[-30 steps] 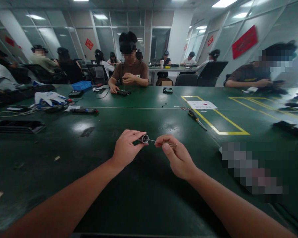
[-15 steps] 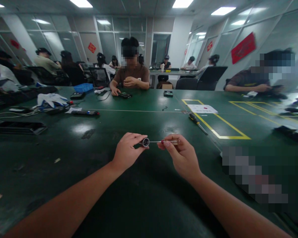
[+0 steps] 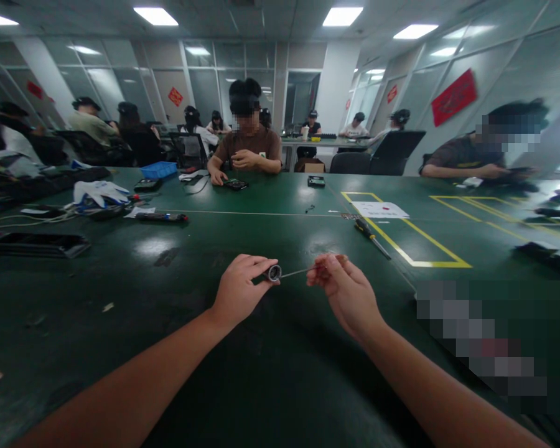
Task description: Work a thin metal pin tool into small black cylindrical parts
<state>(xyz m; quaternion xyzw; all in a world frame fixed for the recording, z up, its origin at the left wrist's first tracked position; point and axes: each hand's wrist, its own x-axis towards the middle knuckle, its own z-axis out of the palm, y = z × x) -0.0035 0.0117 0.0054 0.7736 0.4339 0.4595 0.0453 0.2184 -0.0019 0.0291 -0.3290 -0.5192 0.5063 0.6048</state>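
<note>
Between the thumb and fingers of my left hand (image 3: 239, 287) is a small dark cylindrical part (image 3: 274, 273) with a grey round rim, its open end turned toward the right. My right hand (image 3: 348, 289) is closed around the handle of a thin screwdriver (image 3: 295, 272); the fingers mostly cover that handle. The metal shaft slants down to the left, and its tip is at the rim of the round part. Whether the tip is inside or just beside the opening, I cannot tell. Both hands are above the green table (image 3: 261, 386).
A yellow-and-black screwdriver (image 3: 371, 238) lies right of my hands, near a white paper sheet (image 3: 380, 210). Left are a pen-like tool (image 3: 161, 217), white-blue gloves (image 3: 100, 193), a blue basket (image 3: 159, 169) and a black tray (image 3: 35, 244). A person (image 3: 247, 146) sits opposite, handling a dark device.
My right hand has tilted the screwdriver, so its shaft now slants instead of lying level, and the tip has shifted to the rim's lower edge. The view has tipped slightly upward.
</note>
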